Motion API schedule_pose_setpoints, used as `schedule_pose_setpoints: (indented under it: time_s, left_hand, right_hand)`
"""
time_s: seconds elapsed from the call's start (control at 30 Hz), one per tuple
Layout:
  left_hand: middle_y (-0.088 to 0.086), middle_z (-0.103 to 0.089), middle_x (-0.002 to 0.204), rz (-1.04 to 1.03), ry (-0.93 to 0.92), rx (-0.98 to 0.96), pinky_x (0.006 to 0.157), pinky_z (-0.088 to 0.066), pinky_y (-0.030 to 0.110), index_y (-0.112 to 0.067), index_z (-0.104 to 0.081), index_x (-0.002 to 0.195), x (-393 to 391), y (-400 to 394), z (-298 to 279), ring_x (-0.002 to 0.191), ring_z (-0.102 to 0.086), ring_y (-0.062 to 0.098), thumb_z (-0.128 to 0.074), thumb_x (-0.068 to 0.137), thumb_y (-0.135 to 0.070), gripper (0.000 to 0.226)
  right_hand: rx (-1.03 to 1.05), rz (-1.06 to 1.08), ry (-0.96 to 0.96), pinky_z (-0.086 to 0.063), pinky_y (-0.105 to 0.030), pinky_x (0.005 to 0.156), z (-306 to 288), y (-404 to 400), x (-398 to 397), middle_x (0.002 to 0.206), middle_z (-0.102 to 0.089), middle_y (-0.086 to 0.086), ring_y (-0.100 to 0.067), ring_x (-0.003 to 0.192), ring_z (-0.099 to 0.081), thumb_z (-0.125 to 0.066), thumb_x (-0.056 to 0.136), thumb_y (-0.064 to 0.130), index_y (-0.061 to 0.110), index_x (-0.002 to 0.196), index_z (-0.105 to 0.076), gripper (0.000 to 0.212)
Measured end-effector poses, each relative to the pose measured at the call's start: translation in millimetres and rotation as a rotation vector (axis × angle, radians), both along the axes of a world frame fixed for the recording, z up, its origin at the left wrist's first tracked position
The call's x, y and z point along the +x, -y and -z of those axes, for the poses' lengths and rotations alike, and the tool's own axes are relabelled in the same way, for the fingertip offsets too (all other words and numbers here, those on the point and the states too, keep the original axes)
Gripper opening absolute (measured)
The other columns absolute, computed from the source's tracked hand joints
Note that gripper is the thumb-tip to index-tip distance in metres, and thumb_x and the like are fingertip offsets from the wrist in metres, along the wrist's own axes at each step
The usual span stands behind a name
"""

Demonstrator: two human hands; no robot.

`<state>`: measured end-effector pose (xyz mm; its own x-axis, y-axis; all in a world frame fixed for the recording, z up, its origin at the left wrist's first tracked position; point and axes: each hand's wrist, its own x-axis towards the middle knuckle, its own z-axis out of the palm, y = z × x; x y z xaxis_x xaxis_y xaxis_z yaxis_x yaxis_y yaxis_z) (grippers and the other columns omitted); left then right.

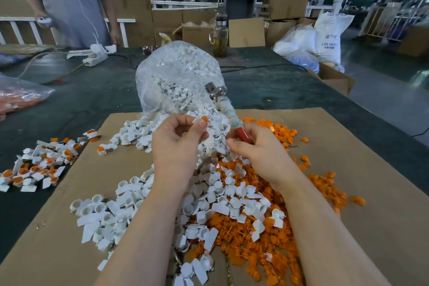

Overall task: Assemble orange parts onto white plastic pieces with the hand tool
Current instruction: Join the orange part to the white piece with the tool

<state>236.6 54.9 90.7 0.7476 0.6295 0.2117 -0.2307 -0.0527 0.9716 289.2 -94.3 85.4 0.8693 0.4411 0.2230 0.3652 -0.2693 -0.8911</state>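
My left hand pinches a white plastic piece with an orange part seated on it, held up above the pile. My right hand grips the red handle of a small hammer; its shaft is wrapped in tape and its metal head points up and away, at the open bag. Loose white pieces spread over the brown cardboard sheet in front of me. Loose orange parts lie in a heap under and to the right of my right forearm.
A clear bag spills white pieces onto the cardboard. Assembled white-and-orange pieces lie at the left on the dark table. Another bag of orange parts sits far left. A person stands at the back left; a glass bottle stands behind the bag.
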Motion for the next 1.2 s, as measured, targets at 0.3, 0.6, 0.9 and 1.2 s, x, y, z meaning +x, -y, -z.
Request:
schedule_pose_setpoints:
  time_s: [0.3,0.6,0.9,1.2]
  left_hand:
    - [-0.007,-0.070,0.065,-0.049,-0.130,0.276,0.060,-0.053,0.027,-0.025,-0.066,0.075,4,14,7,0.061,-0.066,0.007,-0.079,0.083,-0.026,0.015]
    - [-0.008,-0.069,0.068,-0.064,-0.105,0.326,0.061,-0.051,0.024,-0.028,-0.063,0.074,4,15,9,0.063,-0.063,0.007,-0.078,0.083,-0.026,0.018]
    - [-0.012,-0.065,0.067,-0.084,-0.074,0.407,0.058,-0.043,0.007,-0.031,-0.061,0.074,0,17,5,0.065,-0.059,-0.004,-0.077,0.085,-0.028,0.019]
    - [-0.016,-0.063,0.065,-0.106,-0.060,0.509,0.061,-0.045,0.009,-0.037,-0.056,0.072,-1,17,4,0.070,-0.059,-0.006,-0.076,0.086,-0.027,0.026]
  right_hand:
    - [0.090,0.194,0.190,-0.053,-0.019,0.071,2,-16,-1,0.087,-0.069,0.009,-0.002,0.080,-0.065,-0.069,0.090,0.029,0.018,0.103,-0.069,0.017]
    - [0.098,0.219,0.148,-0.053,-0.018,0.067,3,-18,-1,0.080,-0.068,0.010,-0.004,0.075,-0.065,-0.067,0.090,0.030,0.020,0.095,-0.067,0.011]
    - [0.137,0.220,0.137,-0.046,-0.011,0.057,3,-20,-1,0.069,-0.064,0.007,-0.005,0.067,-0.062,-0.065,0.092,0.030,0.018,0.090,-0.068,0.013]
    - [0.143,0.207,0.092,-0.043,-0.016,0.053,3,-20,-2,0.070,-0.063,-0.009,-0.008,0.058,-0.054,-0.064,0.092,0.031,0.016,0.083,-0.066,0.017]
